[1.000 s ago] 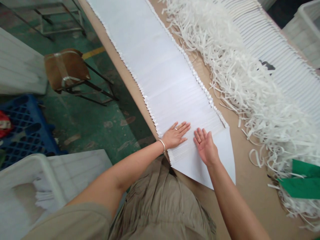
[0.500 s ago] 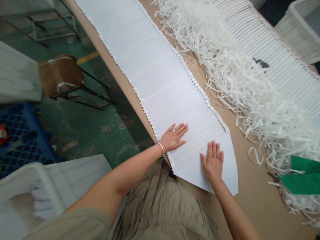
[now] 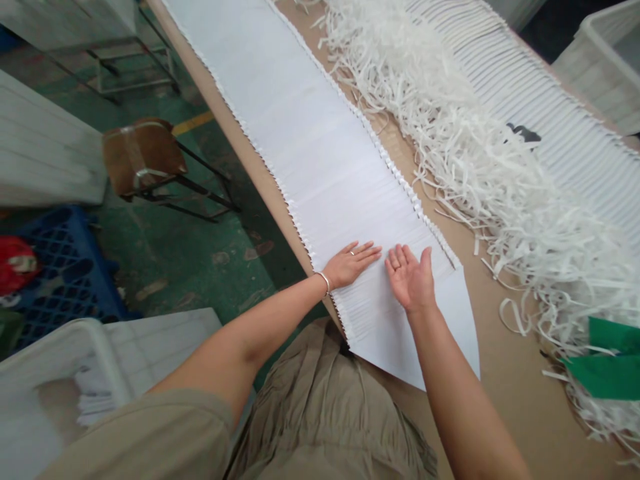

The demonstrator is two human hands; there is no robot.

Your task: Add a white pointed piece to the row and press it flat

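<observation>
Sheets (image 3: 320, 153): I see matt white paper, smooth, fanned along the table's left edge.
Table (image 3: 505, 360): brown, matt, like cardboard to me.
Strips (image 3: 500, 180): thin white paper, curled.
Chair (image 3: 143, 157): worn brown wooden seat, dark metal legs.
Crate (image 3: 60, 273): blue plastic.

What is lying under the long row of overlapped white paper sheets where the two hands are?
The row of white paper sheets lies on the brown table surface, bare around it. The left hand presses flat on top; the right hand touches it edge-on. Anything beneath the sheets is covered.
</observation>
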